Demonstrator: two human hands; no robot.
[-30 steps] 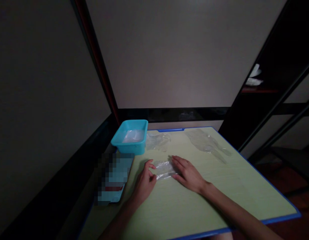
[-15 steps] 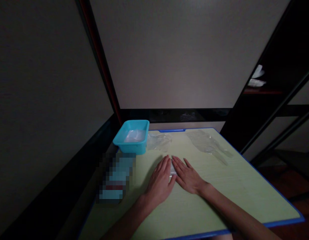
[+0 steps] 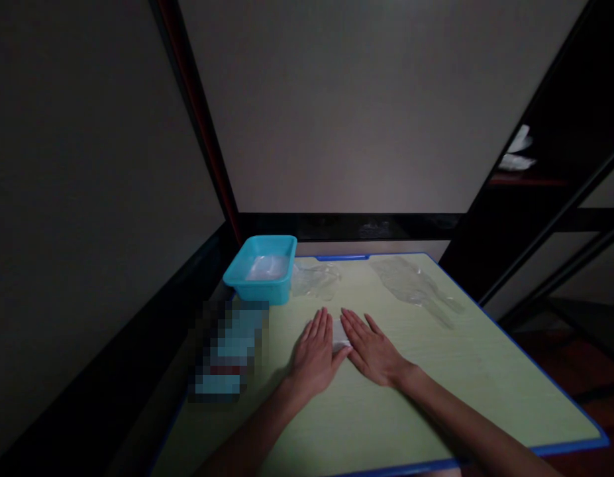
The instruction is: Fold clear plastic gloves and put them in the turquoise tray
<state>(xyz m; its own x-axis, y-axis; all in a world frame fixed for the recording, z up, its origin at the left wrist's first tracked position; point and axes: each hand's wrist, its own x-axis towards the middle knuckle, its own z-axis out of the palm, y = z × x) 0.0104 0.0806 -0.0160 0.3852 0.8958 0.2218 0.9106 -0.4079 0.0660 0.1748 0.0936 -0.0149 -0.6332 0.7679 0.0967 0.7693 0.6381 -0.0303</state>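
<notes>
A small piece of clear plastic film (image 3: 339, 336), apparently folded, lies on the pale table (image 3: 465, 397). My left hand (image 3: 314, 351) rests flat along its left side, fingers stretched out and the thumb pointing across its near edge. On the other side my right hand (image 3: 371, 348) lies flat with its fingertips at the film's right edge and the thumb a little apart. Both palms face down, and they hide part of the film. Behind the hands a crumpled clear plastic bag (image 3: 316, 279) sits on the table.
A turquoise basket (image 3: 259, 291) holding folded clear plastic (image 3: 267, 267) stands at the back left. Nearer me is a blurred-out flat object (image 3: 237, 341). Another clear plastic bag with long handles (image 3: 410, 281) lies spread at the back right. A wall panel (image 3: 346, 119) rises behind.
My left hand has slid slightly left and lies flatter, so more of the plastic film shows between the hands. My right hand has barely moved.
</notes>
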